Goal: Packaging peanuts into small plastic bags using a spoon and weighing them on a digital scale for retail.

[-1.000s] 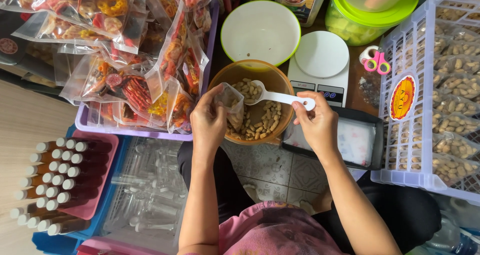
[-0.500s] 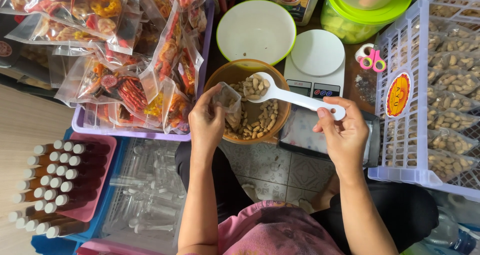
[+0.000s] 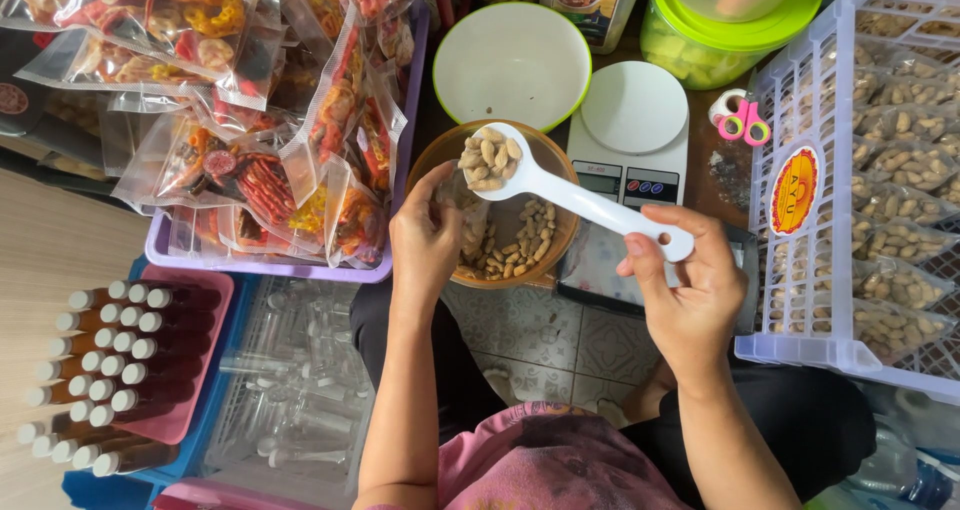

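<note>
The right hand (image 3: 690, 290) has drawn back toward the body since a second ago, when it sat close over the rim of the brown bowl (image 3: 440, 160); now its fingers are closed round the end of the handle of a white spoon (image 3: 560, 190), and the spoon's head, which a moment earlier was low among the peanuts, is lifted clear and heaped with peanuts (image 3: 490, 158), held over the far side of the bowl. That puts the load at the far end of the grip, well out from the right hand's fingers and just beside the thumb of the left hand (image 3: 425, 245). The left hand has hardly moved: it is pinched shut on a small clear bag (image 3: 448, 192) held at the near-left rim of the bowl, its mouth turned toward the spoon, though the plastic is too faint to tell how wide it gapes. So the scoop looks done and the spoonful stands ready right at the bag. More peanuts lie loose in the bowl under the spoon. Beyond the spoon handle sits a white kitchen scale (image 3: 630, 120), and past the bowl an empty white bowl with a green rim (image 3: 510, 60). To the right of the right hand stands a white crate (image 3: 800, 340) of filled peanut bags.
</note>
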